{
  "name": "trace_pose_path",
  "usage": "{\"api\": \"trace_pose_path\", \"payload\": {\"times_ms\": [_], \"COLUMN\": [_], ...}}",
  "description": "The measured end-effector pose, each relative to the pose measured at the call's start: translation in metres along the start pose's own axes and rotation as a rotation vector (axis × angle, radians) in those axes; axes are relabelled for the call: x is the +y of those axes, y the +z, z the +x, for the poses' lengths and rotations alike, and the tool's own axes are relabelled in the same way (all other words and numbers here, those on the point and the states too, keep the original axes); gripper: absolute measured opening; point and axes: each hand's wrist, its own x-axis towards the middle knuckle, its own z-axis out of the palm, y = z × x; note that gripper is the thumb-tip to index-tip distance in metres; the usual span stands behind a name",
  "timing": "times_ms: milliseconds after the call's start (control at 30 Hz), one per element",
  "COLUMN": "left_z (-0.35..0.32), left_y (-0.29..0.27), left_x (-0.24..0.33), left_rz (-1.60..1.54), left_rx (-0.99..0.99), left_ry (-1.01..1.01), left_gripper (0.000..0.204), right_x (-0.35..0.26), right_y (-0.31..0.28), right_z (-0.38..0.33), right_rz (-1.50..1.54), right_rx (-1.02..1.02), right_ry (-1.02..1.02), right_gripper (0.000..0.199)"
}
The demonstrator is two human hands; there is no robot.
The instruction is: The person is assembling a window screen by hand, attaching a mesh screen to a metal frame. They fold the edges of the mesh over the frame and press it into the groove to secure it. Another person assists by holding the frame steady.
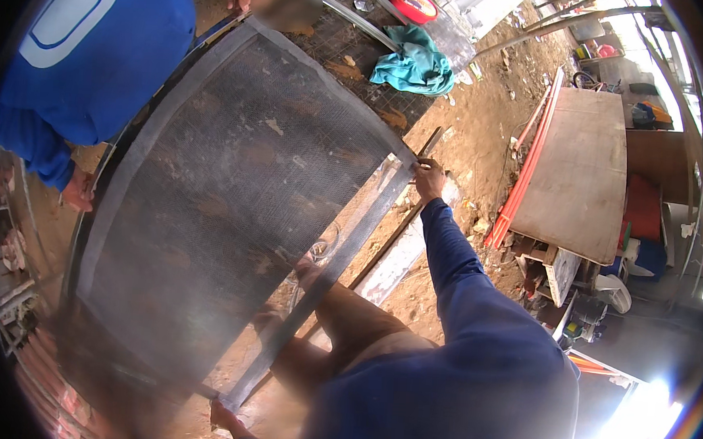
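Left hand point(226, 414), right hand point(428, 178) gripping mesh frame point(226, 189)

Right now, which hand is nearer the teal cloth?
Right. The right hand grips the mesh frame corner just below the teal cloth; the left hand holds the frame's near end, far off.

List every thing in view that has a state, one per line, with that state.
Mesh screen frame: lifted, tilted, carried by two people.
Right hand: gripping the frame's far corner.
Left hand: gripping the frame's near corner.
Co-worker's hand: holding the opposite edge.
Teal cloth: crumpled on the wire grid.
Wooden board: lying flat.
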Motion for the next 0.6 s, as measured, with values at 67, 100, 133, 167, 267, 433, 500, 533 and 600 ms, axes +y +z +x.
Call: {"api": "trace_pose_path", "payload": {"times_ms": [67, 100, 133, 167, 267, 433, 500, 533, 600], "left_z": [-0.003, -0.004, -0.005, -0.005, -0.005, -0.013, -0.018, -0.021, -0.026], "left_y": [-0.002, 0.001, -0.001, 0.000, 0.000, 0.005, 0.007, 0.009, 0.010], "left_x": [0.004, 0.005, 0.006, 0.008, 0.011, 0.014, 0.016, 0.016, 0.017], "left_rz": [0.278, 0.153, 0.136, 0.143, 0.140, 0.078, 0.285, 0.199, 0.134], "left_rx": [0.005, 0.045, 0.041, 0.046, 0.018, 0.067, 0.092, 0.104, 0.112], "left_ry": [0.080, 0.013, 0.056, 0.019, 0.050, 0.057, 0.040, 0.078, -0.031], "left_gripper": [0.024, 0.025, 0.025, 0.026, 0.027, 0.020, 0.018, 0.018, 0.016], "right_x": [-0.002, -0.003, -0.003, -0.003, -0.004, -0.012, -0.017, -0.019, -0.020], "right_y": [0.000, 0.000, 0.001, 0.001, -0.002, -0.004, -0.003, -0.003, -0.001], "right_z": [-0.001, -0.002, -0.002, -0.003, 0.000, 0.003, 0.000, -0.002, -0.005], "right_rz": [0.019, -0.026, -0.077, -0.117, -0.212, -0.278, -0.280, -0.296, -0.254], "right_rx": [0.018, 0.037, 0.018, 0.046, 0.042, 0.012, 0.039, 0.039, 0.059], "right_ry": [-0.004, -0.026, -0.032, -0.082, -0.132, -0.129, -0.172, -0.158, -0.206], "right_gripper": [0.033, 0.031, 0.030, 0.031, 0.034, 0.038, 0.030, 0.026, 0.022]}}
